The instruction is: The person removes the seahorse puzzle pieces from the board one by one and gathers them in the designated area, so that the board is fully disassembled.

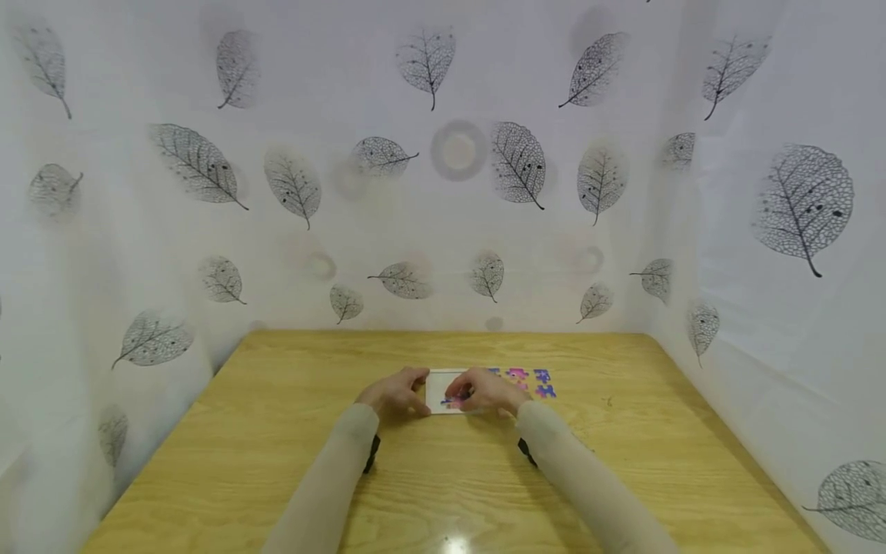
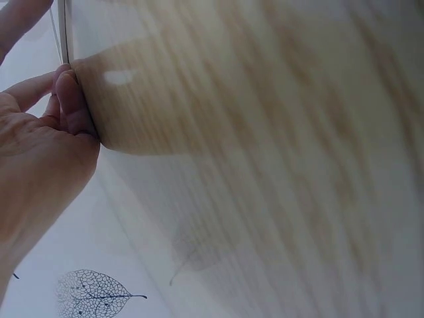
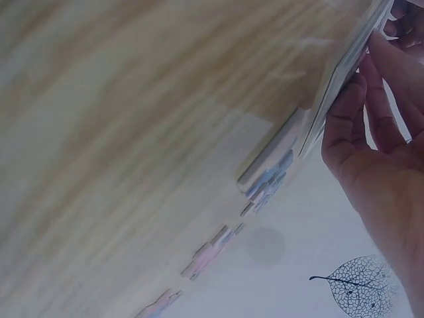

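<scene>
A white rectangular puzzle tray [image 1: 434, 385] lies flat on the table, with pink and purple puzzle pieces [image 1: 454, 403] at its lower middle. My left hand [image 1: 396, 391] holds the tray's left edge, index finger by the upper corner and thumb by the lower one. Over the tray, my right hand [image 1: 487, 391] bends down, thumb and fingertips pinching a small jigsaw piece that they mostly cover. In the right wrist view, the right fingers [image 3: 344, 122] overlap the tray's side edge.
Loose pink and blue jigsaw pieces [image 1: 543, 383] lie in rows right of the tray, some behind the right hand. The wooden table [image 1: 277, 431] is bounded at the back and sides by a white leaf-print curtain [image 1: 443, 215].
</scene>
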`<control>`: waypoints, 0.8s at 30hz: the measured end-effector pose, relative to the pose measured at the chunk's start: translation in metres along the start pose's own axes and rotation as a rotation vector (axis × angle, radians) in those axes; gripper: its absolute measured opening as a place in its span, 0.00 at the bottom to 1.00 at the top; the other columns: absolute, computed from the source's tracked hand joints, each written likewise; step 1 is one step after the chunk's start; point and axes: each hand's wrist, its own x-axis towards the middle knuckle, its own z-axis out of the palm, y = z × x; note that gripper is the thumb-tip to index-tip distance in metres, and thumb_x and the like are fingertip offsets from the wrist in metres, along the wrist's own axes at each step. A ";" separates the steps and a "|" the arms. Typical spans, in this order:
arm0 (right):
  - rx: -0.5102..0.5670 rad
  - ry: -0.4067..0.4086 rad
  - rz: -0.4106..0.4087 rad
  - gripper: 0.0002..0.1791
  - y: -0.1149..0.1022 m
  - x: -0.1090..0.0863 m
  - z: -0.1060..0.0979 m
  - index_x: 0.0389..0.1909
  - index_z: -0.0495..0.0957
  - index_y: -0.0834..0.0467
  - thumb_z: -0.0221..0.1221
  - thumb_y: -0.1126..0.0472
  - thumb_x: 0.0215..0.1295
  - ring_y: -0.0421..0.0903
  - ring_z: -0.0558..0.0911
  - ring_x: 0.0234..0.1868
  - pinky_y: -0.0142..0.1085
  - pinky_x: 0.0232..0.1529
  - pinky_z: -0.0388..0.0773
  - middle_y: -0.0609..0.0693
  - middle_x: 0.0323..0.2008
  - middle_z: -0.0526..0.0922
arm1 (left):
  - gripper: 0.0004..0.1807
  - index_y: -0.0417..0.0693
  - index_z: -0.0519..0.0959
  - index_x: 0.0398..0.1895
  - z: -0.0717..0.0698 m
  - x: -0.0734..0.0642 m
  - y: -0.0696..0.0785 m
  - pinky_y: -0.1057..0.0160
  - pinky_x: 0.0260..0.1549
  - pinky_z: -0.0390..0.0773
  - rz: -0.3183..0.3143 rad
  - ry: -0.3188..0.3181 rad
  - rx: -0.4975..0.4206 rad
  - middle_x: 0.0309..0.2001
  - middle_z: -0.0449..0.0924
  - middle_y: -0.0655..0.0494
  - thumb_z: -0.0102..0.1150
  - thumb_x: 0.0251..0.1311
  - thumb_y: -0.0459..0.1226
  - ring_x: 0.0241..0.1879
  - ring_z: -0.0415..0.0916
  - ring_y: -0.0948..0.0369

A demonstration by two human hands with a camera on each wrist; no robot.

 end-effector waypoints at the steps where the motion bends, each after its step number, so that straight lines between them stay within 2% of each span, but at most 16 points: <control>1: -0.005 -0.004 -0.005 0.16 0.000 0.000 0.000 0.49 0.84 0.59 0.64 0.71 0.60 0.45 0.80 0.45 0.36 0.48 0.81 0.51 0.46 0.85 | 0.49 0.38 0.58 0.74 0.000 0.000 0.000 0.47 0.73 0.56 -0.002 -0.003 -0.006 0.70 0.64 0.42 0.73 0.49 0.35 0.70 0.59 0.46; 6: -0.032 -0.035 -0.029 0.18 -0.003 0.001 -0.002 0.51 0.82 0.62 0.63 0.73 0.58 0.48 0.80 0.47 0.41 0.51 0.81 0.53 0.48 0.84 | 0.50 0.38 0.57 0.74 0.000 0.002 0.000 0.47 0.74 0.55 0.006 -0.010 -0.018 0.70 0.64 0.41 0.73 0.49 0.35 0.71 0.58 0.46; 11: -0.064 -0.082 -0.017 0.22 -0.005 0.004 -0.004 0.57 0.79 0.63 0.61 0.74 0.59 0.49 0.79 0.52 0.44 0.56 0.79 0.55 0.53 0.82 | 0.49 0.37 0.57 0.74 -0.001 0.001 0.000 0.48 0.74 0.55 0.006 -0.011 -0.016 0.70 0.64 0.41 0.73 0.49 0.34 0.71 0.58 0.46; 16: -0.074 -0.107 0.000 0.22 -0.007 0.006 -0.004 0.56 0.79 0.61 0.60 0.74 0.59 0.47 0.78 0.50 0.40 0.53 0.79 0.53 0.52 0.82 | 0.50 0.37 0.57 0.74 -0.001 0.002 -0.001 0.48 0.74 0.55 0.007 -0.013 -0.024 0.70 0.64 0.41 0.73 0.49 0.34 0.71 0.58 0.46; 21: -0.070 -0.113 0.001 0.20 -0.009 0.008 -0.006 0.53 0.79 0.62 0.60 0.75 0.58 0.49 0.78 0.45 0.36 0.45 0.77 0.55 0.47 0.82 | 0.50 0.35 0.57 0.74 0.000 0.003 -0.002 0.47 0.74 0.55 0.028 -0.010 -0.044 0.70 0.64 0.40 0.73 0.48 0.33 0.70 0.58 0.46; 24: -0.069 -0.112 0.003 0.20 -0.009 0.009 -0.006 0.52 0.79 0.62 0.60 0.75 0.58 0.50 0.78 0.44 0.36 0.44 0.77 0.55 0.45 0.81 | 0.49 0.35 0.58 0.73 0.000 0.003 -0.002 0.46 0.73 0.55 0.028 -0.009 -0.030 0.69 0.64 0.39 0.74 0.48 0.33 0.70 0.58 0.45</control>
